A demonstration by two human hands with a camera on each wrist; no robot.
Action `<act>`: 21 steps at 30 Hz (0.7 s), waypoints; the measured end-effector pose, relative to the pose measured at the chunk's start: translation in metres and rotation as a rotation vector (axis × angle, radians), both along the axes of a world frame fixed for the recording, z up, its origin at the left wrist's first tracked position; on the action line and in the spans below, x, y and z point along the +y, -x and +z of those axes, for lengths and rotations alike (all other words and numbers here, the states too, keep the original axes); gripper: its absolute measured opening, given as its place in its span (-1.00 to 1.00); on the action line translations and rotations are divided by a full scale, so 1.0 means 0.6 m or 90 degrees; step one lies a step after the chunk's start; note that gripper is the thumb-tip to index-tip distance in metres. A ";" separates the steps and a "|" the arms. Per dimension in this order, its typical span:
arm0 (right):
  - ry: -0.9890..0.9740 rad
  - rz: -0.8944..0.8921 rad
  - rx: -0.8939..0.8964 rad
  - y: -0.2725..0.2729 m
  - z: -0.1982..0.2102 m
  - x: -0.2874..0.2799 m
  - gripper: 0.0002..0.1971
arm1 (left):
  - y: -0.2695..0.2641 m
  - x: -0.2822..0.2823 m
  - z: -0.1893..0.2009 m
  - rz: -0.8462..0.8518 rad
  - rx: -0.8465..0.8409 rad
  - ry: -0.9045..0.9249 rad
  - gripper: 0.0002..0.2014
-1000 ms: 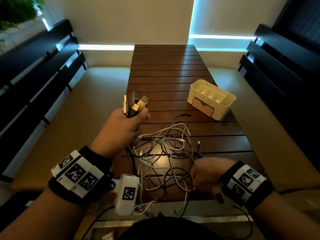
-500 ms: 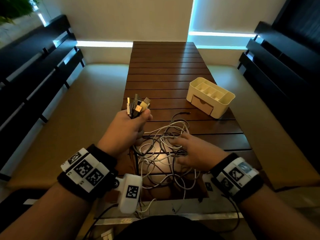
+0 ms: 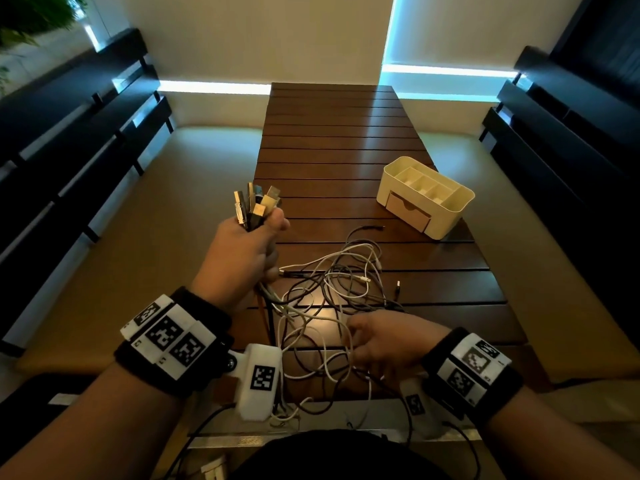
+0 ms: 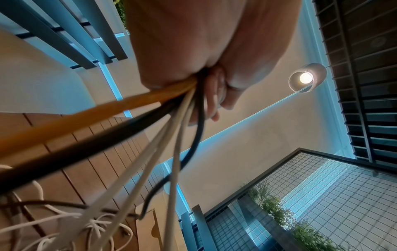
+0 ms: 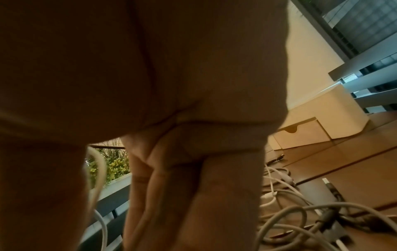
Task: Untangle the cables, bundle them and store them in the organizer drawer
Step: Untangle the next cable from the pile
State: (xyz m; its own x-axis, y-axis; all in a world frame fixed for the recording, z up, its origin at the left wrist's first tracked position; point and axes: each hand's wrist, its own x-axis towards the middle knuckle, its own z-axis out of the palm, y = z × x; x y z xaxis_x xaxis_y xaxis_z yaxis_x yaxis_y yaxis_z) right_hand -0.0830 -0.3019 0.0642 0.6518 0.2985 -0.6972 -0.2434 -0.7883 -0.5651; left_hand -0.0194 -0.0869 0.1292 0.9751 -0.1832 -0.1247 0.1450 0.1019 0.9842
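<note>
My left hand (image 3: 272,233) is held up at the table's left edge and grips a bunch of cable plugs (image 3: 256,206) that stick up out of the fist. In the left wrist view, orange, black and white cables (image 4: 137,118) run down from the left hand (image 4: 206,81). They end in a loose tangle of black and white cables (image 3: 332,289) on the wooden table (image 3: 332,133). My right hand (image 3: 353,336) is at the near side of the tangle, its fingers curled round white cable strands (image 5: 97,163). The cream organizer (image 3: 446,220) stands at the far right with its tan drawer (image 3: 408,211) facing me.
Dark slatted benches (image 3: 79,140) with tan cushions (image 3: 166,216) run along both sides of the table. Loose plug ends (image 3: 397,287) lie right of the tangle. Some cables hang over the near table edge (image 3: 311,407). A lamp (image 4: 306,78) hangs overhead.
My right hand reached forward onto the tangle, then drew back toward the near edge with strands in its fingers. The left hand stayed up, holding the plugs.
</note>
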 end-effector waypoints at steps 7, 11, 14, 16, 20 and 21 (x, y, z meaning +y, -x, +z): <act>0.110 0.104 0.065 0.020 -0.040 -0.020 -0.84 | 0.000 -0.001 0.019 0.019 -0.014 0.038 -0.78; 0.172 0.142 0.130 0.030 -0.069 -0.035 -0.84 | 0.001 0.001 0.026 0.012 -0.017 0.031 -0.77; 0.196 0.133 0.110 0.023 -0.057 -0.035 -0.80 | 0.004 -0.003 0.018 0.007 -0.003 0.015 -0.77; 0.226 0.118 -0.022 0.010 -0.036 -0.037 -0.76 | 0.007 -0.007 0.015 0.003 0.010 0.012 -0.78; -0.030 -0.080 -0.335 -0.008 0.012 -0.032 -0.56 | 0.013 -0.019 0.017 -0.025 0.005 0.012 -0.77; -0.110 -0.084 -0.373 -0.011 0.023 -0.025 -0.41 | 0.016 -0.023 0.018 -0.032 0.001 0.015 -0.77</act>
